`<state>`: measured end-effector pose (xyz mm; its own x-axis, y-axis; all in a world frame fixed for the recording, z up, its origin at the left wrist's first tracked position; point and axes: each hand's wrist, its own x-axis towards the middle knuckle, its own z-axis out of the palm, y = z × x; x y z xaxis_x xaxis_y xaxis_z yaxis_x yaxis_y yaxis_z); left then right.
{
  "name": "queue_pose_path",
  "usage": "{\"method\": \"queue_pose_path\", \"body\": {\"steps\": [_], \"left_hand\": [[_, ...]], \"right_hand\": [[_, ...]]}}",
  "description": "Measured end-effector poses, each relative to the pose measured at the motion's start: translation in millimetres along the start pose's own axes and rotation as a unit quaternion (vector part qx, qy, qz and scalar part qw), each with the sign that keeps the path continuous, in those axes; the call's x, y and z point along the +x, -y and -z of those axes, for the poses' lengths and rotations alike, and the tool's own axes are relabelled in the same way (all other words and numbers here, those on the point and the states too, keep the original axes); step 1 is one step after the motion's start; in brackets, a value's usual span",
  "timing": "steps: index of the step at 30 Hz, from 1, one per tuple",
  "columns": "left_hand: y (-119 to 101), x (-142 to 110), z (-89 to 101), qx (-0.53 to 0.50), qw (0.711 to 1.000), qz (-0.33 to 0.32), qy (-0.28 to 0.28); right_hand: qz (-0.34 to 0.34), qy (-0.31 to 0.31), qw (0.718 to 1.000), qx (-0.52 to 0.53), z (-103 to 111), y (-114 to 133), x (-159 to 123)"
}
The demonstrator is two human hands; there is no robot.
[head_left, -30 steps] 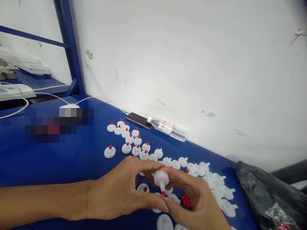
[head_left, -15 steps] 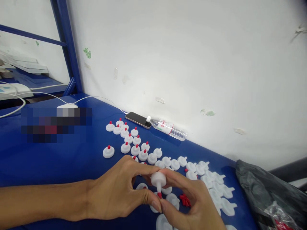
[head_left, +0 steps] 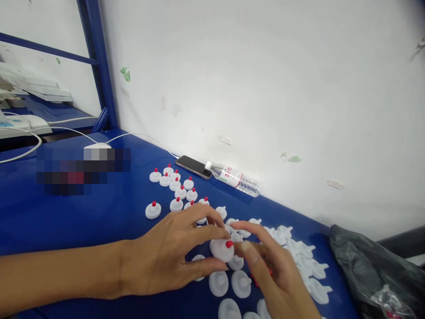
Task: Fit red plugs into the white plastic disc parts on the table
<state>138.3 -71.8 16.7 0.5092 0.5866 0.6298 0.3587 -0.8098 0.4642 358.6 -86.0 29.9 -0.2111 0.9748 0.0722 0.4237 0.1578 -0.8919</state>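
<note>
My left hand (head_left: 175,248) grips a white nozzle cap (head_left: 221,252) by its disc, thumb below and fingers above. The cap is tilted, with a small red tip (head_left: 229,244) on its spout facing right. Just right of it, my right hand (head_left: 282,270) has its index finger and thumb apart. One of its fingers reaches close to the cap; I cannot tell whether it touches. Partly hidden behind that hand lie loose red tips (head_left: 256,282). White caps without tips (head_left: 241,284) lie beneath and around both hands.
Several red-tipped caps (head_left: 153,210) stand on the blue table (head_left: 109,221) to the left. More plain caps (head_left: 319,291) lie at right. Along the wall are a phone (head_left: 193,166) and a water bottle (head_left: 235,178). A black plastic bag (head_left: 372,261) sits far right.
The cap was held spout down between both hands; now it is turned spout up in my left hand. My right hand has let go and opened beside it.
</note>
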Motion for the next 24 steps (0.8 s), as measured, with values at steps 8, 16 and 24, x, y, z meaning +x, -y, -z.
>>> {"method": "queue_pose_path", "body": {"steps": [8,16,24], "left_hand": [[-17.0,-3.3,-5.8,0.069,0.973,-0.118,0.188],[-10.7,-7.0,-6.1,0.143,0.976,-0.051,0.158],[-5.8,-3.7,-5.9,0.205,0.957,0.028,0.203]], "right_hand": [[0.035,-0.126,0.991,-0.016,10.9,6.1,4.2],[0.017,-0.100,0.995,-0.016,6.4,3.3,2.7],[0.081,-0.107,0.953,-0.273,19.5,-10.7,10.7]]}}
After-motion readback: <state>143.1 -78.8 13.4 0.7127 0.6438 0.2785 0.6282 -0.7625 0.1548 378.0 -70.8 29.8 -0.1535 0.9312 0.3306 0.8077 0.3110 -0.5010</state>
